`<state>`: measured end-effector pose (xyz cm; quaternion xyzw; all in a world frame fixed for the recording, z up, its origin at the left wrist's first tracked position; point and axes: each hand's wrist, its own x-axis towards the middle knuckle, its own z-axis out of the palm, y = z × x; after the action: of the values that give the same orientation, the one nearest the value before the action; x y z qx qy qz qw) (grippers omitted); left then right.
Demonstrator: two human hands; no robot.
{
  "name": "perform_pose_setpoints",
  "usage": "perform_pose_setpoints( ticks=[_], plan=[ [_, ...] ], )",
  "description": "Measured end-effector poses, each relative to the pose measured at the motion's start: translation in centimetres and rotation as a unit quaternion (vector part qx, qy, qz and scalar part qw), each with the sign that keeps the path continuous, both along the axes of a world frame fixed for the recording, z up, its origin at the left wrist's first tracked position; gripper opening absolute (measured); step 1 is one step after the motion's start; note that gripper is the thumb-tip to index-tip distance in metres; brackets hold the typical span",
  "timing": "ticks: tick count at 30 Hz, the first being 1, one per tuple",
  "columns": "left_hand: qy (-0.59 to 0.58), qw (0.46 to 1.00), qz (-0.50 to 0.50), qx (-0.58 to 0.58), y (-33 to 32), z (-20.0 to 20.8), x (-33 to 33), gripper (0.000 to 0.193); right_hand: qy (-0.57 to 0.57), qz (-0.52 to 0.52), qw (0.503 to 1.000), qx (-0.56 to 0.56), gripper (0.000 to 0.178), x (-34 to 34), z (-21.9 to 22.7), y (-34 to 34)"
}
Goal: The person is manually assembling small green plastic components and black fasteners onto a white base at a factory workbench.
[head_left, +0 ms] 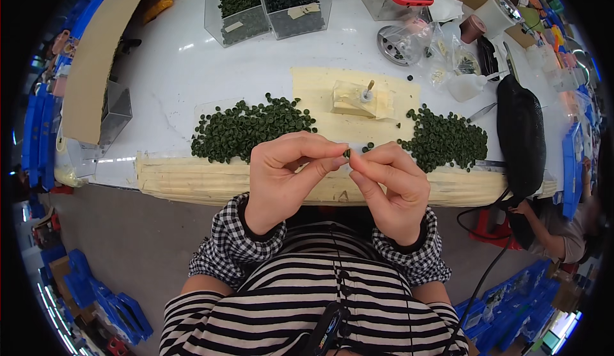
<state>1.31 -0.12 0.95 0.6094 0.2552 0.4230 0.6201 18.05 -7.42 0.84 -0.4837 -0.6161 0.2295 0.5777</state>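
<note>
Pinched near centre between thumb and forefinger of the left hand [281,174], at 8 o'clock: one small dark green piece [346,154], with the right hand [398,193] curled in from 4 o'clock, forefinger tip just beside it, touch or grasp impossible to tell. Best worked, by judgement, with a light fingertip pinch, steady wrists and a slow turn toward the light, kept apart from loose green heaps [249,127] at 10 and 3 o'clock. Pale labels [303,11] on clear bins [300,28] toward 11 o'clock and a small marking on a black clip-on device [327,330] at 6 o'clock, none sharp enough to read.
</note>
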Motion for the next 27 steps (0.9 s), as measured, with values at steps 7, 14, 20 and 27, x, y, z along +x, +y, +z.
perform_pose_setpoints(
  ticks=[7,14,20,27],
  plan=[
    [-0.049,0.995,-0.019,-0.09,-0.29,0.32,0.1,0.018,0.035,0.006,0.999,-0.016,0.031,0.05,0.12,-0.16],
    [-0.068,0.991,-0.037,-0.113,-0.33,0.43,0.07,0.018,-0.022,-0.018,0.999,0.032,0.034,0.28,0.07,0.02],
    [-0.058,0.995,-0.029,-0.078,-0.43,0.3,0.14,0.019,-0.031,-0.024,0.998,0.041,0.035,0.29,-0.04,-0.01],
    [-0.034,0.999,-0.011,-0.017,-0.17,0.18,0.19,0.018,-0.031,-0.01,0.999,0.039,0.036,0.32,0.15,0.04]
  ],
)
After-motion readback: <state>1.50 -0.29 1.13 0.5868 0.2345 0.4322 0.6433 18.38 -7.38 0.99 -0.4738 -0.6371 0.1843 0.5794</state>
